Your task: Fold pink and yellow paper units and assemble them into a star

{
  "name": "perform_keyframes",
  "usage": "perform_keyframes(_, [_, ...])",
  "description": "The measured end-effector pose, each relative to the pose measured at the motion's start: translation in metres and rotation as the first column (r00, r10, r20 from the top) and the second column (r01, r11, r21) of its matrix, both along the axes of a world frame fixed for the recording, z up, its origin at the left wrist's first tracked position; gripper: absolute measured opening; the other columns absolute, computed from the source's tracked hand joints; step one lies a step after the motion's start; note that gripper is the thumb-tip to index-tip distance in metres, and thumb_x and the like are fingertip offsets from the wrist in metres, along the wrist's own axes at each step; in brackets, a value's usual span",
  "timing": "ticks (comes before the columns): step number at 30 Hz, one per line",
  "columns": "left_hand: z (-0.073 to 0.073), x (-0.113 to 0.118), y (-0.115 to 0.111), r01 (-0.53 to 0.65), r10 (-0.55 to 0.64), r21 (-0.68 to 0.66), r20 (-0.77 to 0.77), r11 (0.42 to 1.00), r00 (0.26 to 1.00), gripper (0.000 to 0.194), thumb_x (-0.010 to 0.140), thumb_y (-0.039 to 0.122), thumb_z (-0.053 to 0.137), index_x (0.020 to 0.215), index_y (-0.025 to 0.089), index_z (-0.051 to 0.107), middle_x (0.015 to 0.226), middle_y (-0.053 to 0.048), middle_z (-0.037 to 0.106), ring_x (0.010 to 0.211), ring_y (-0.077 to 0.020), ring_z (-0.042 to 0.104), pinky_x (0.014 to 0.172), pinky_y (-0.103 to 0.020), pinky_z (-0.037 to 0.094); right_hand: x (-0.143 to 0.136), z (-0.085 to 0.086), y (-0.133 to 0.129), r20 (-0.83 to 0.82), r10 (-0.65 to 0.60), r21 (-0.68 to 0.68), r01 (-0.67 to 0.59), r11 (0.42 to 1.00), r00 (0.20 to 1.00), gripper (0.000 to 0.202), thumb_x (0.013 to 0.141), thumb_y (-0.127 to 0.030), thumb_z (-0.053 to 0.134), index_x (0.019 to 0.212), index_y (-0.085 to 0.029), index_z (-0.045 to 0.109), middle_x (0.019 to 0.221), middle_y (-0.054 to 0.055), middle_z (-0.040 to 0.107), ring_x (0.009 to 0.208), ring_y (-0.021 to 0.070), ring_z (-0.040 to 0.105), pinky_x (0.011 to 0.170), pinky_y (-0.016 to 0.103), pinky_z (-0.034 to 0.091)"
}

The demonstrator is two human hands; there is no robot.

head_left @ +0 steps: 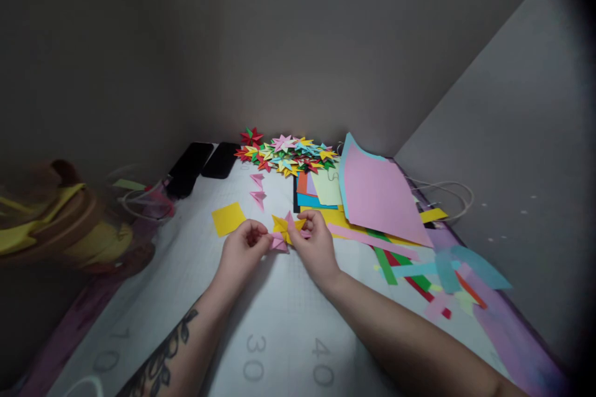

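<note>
Between my two hands is a folded paper star (282, 227) with yellow and pink points, held just above the white gridded sheet. My left hand (246, 247) pinches a pink point on its left side. My right hand (316, 247) grips the star from the right, thumb across its front and fingers partly hidden behind. A yellow paper square (228, 218) lies just beyond my left hand. Farther back are two small folded pink paper pieces, one (257, 198) nearer and one (257, 180) behind it.
A pile of colourful paper stars (288, 155) sits by the wall. Two dark phones (221, 160) lie left of it. Coloured sheets, including a large pink one (382, 192), stand right. Paper strips (412, 273) litter the right side. A blurred brown-and-yellow object (69, 223) is at left.
</note>
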State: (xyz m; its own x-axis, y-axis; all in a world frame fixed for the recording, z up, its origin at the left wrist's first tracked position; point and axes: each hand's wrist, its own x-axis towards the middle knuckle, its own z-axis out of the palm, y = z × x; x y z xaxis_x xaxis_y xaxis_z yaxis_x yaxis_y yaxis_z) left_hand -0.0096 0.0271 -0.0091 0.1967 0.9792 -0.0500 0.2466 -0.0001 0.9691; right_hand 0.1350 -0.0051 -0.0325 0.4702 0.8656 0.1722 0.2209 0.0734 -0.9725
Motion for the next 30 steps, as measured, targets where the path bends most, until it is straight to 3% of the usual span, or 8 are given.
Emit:
perform_keyframes(8, [-0.005,-0.001,0.004,-0.035,0.042,-0.08,0.082,0.996,0.996,0.014,0.067,0.027,0.065,0.073,0.017,0.056,0.059,0.005,0.054,0.052,-0.0083,0.045,0.05,-0.019,0.032,-0.001,-0.001,-0.001,-0.005,0.064,-0.008,-0.064,0.998,0.998,0.021,0.077,-0.031,0.062,0.091,-0.022,0.049,0.067,-0.006,0.048,0.056,0.0099,0.05,0.052,0.022,0.041])
perform_keyframes(17, [-0.006,-0.003,0.006,-0.007,0.072,-0.239,0.265,0.971,0.961,0.022,0.062,0.028,0.07,0.074,0.016,0.055,0.058,0.005,0.056,0.052,-0.0077,0.048,0.052,-0.018,0.033,0.004,-0.007,0.002,-0.023,0.133,-0.029,-0.133,0.991,0.991,0.024,0.074,-0.025,0.062,0.094,-0.022,0.05,0.072,-0.004,0.05,0.062,0.0111,0.051,0.059,0.024,0.043])
perform_keyframes(23, [-0.011,-0.001,0.007,-0.066,0.103,-0.171,0.218,0.983,0.97,0.02,0.063,0.026,0.069,0.074,0.015,0.056,0.061,0.005,0.054,0.055,-0.0072,0.046,0.053,-0.018,0.033,0.0,-0.007,0.002,-0.101,0.171,-0.042,-0.176,0.983,0.98,0.025,0.073,-0.028,0.064,0.093,-0.022,0.049,0.066,-0.007,0.045,0.055,0.009,0.046,0.05,0.02,0.038])
perform_keyframes(30, [-0.011,0.003,0.002,-0.102,0.116,-0.089,0.168,0.991,0.979,0.018,0.066,0.026,0.067,0.075,0.015,0.056,0.062,0.005,0.053,0.054,-0.0077,0.045,0.051,-0.018,0.033,-0.004,-0.006,0.001,-0.202,0.212,-0.055,-0.227,0.972,0.956,0.022,0.074,-0.027,0.063,0.09,-0.022,0.049,0.066,-0.007,0.05,0.053,0.0085,0.049,0.049,0.019,0.039])
